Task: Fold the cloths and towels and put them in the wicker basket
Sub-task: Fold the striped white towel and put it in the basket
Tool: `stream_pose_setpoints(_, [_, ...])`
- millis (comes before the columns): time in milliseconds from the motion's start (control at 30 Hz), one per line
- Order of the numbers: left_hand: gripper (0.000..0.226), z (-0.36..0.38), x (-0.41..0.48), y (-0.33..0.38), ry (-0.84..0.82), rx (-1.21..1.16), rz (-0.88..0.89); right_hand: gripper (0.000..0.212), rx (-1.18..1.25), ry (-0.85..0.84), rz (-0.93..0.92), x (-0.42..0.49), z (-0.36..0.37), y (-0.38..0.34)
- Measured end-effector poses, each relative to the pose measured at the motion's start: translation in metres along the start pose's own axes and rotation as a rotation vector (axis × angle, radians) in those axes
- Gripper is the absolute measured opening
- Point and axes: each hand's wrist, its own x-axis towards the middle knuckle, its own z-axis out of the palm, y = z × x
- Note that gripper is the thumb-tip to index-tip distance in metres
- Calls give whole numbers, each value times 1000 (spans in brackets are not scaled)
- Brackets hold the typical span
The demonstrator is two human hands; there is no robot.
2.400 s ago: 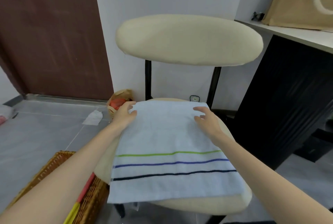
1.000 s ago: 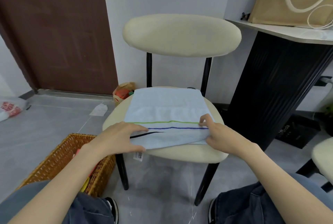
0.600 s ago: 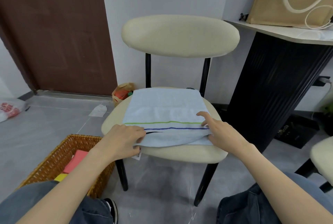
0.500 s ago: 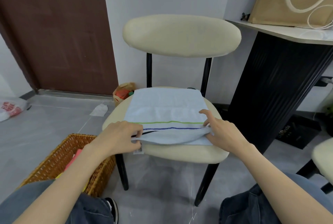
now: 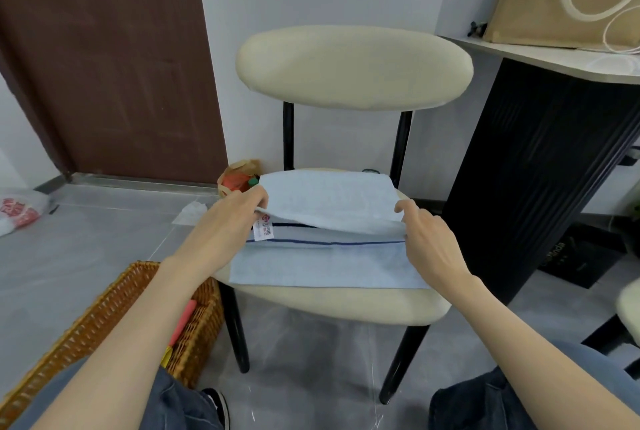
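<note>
**A:** Where is the towel?

**B:** The pale blue terry towel (image 5: 329,265) lies on the cream padded seat of the black-legged chair (image 5: 346,303). It is doubled over, and its upper flap is raised between the two hands.

**A:** What are the fingers doing?

**B:** The left hand (image 5: 225,225) pinches the flap's left corner between thumb and fingertips (image 5: 255,197), which are pressed together. The right hand (image 5: 431,242) pinches the right corner the same way, with its fingers (image 5: 406,211) curled in close. The flap's free edge sags between the two pinches, off the layer beneath.

**A:** Anything under the flap?

**B:** Just below the left fingertips hangs a small white sewn-in label with red print (image 5: 264,231). From there a thin dark blue stripe (image 5: 329,242) runs across the lower layer to a spot just under the right fingertips. Nearer the person than both pinches, the lower layer lies flat up to the seat's front edge.

**A:** And the basket?

**B:** The brown woven wicker basket (image 5: 114,308) stands on the grey floor, under the left forearm and well apart from the fingers. A strip of red and yellow shows inside it, but I cannot tell what it is.

**A:** What is beyond the hands?

**B:** A crumpled brown paper bag with something orange in it (image 5: 239,177) sits on the floor just past the left fingertips. A black ribbed cabinet (image 5: 540,170) stands far to the right of the right fingers.
</note>
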Motion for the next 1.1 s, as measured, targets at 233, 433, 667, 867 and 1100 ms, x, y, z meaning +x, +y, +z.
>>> stream_pose_setpoints(233, [30, 11, 21, -20, 120, 115, 101, 17, -170, 67, -85, 21, 17, 12])
stream_pose_setpoints(433, [23, 20, 46, -11, 358, 54, -12, 26, 179, -47, 268, 44, 17, 6])
stream_pose_setpoints(667, [23, 27, 53, -12, 441, 98, -28, 45, 952, -31, 399, 58, 14, -3])
stream_pose_setpoints(867, [26, 26, 24, -28, 185, 173, 6, 42, 869, -157, 309, 38, 0, 0])
stream_pose_setpoints(1100, [29, 23, -19, -17, -52, 368, 18, 41, 812, -253, 183, -5, -18, 4])
